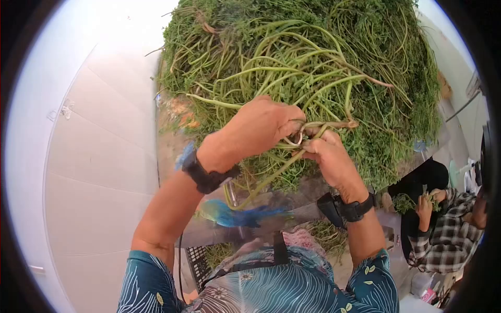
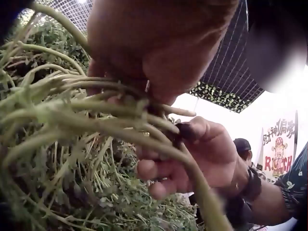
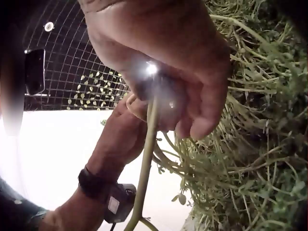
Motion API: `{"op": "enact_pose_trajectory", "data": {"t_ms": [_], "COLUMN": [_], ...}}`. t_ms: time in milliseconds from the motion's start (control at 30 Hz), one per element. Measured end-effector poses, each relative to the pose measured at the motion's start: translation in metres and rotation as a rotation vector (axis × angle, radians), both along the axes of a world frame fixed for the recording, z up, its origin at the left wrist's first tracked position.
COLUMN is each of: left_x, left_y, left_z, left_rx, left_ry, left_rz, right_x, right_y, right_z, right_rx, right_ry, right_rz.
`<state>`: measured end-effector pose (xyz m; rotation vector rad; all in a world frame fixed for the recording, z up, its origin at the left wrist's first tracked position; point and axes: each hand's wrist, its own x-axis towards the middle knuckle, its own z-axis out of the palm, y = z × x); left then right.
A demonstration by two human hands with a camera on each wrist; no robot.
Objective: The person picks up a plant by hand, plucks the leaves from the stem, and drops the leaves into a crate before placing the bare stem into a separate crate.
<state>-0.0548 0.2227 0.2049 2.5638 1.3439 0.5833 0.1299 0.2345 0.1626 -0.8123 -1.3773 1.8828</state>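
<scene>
In the head view my left hand [image 1: 255, 128] grips a bunch of long green plant stems [image 1: 284, 69], whose leafy ends lie over the big heap. Close at its right, my right hand [image 1: 335, 160] pinches a thick stem between thumb and fingers. That stem [image 3: 144, 178] hangs down past the right hand in the right wrist view and forks low down. At the right thumb tip a small dark piece [image 2: 185, 131] shows in the left wrist view. Both hands meet just above the front of the heap, and the palms' inner sides are hidden.
A tall heap of leafy greens [image 1: 365, 31] covers most of the table [image 1: 172, 148]. Below its front edge stands a black crate [image 1: 197, 263] with greens beside it. At the right sits another person in a checked shirt [image 1: 443, 235], holding greens.
</scene>
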Motion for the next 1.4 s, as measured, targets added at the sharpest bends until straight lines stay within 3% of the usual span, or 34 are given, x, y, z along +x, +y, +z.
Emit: {"op": "enact_pose_trajectory", "data": {"t_ms": [100, 300, 400, 500, 600, 800, 900, 1000, 1100, 1133, 1233, 1267, 1400], "left_x": [0.004, 0.001, 0.003, 0.002, -0.008, -0.002, -0.001, 0.002, -0.006, -0.005, 0.002, 0.006, 0.011], "left_y": [-0.001, -0.009, -0.018, -0.026, -0.036, -0.044, -0.044, -0.043, -0.035, -0.035, -0.040, -0.041, -0.044], "left_z": [-0.008, -0.006, -0.009, 0.001, 0.000, -0.001, -0.003, -0.003, -0.007, -0.008, -0.008, -0.006, -0.006], "left_rx": [0.033, 0.229, 0.260, 0.327, 0.236, 0.363, 0.223, 0.214, 0.321, 0.322, 0.346, 0.367, 0.376], "left_ry": [0.074, -0.040, -0.130, -0.111, -0.026, 0.019, 0.083, 0.074, 0.132, 0.145, 0.169, 0.164, 0.176], "left_rz": [0.122, 0.206, 0.163, 0.228, 0.301, 0.246, 0.236, 0.304, 0.269, 0.260, 0.231, 0.224, 0.215], "right_x": [0.001, 0.000, 0.004, 0.002, 0.003, 0.004, 0.006, 0.015, 0.034, 0.036, 0.036, 0.030, 0.022], "right_y": [0.000, 0.004, 0.008, 0.006, 0.006, 0.000, 0.000, -0.006, -0.023, -0.031, -0.033, -0.024, -0.001], "right_z": [-0.002, -0.018, -0.028, -0.031, -0.034, -0.041, -0.043, -0.040, -0.011, 0.006, 0.024, 0.022, 0.016], "right_rx": [-0.065, -0.243, -0.320, -0.284, -0.260, -0.200, -0.189, -0.274, 0.478, 0.434, 0.703, 0.946, 0.699], "right_ry": [-0.038, 0.171, 0.396, 0.417, 0.456, 0.424, 0.407, 0.176, -0.555, -0.560, -0.404, -0.382, -0.501], "right_rz": [0.047, -0.109, -0.154, -0.134, -0.152, -0.072, -0.028, 0.039, 0.411, 0.327, -0.206, -0.292, 0.127]}}
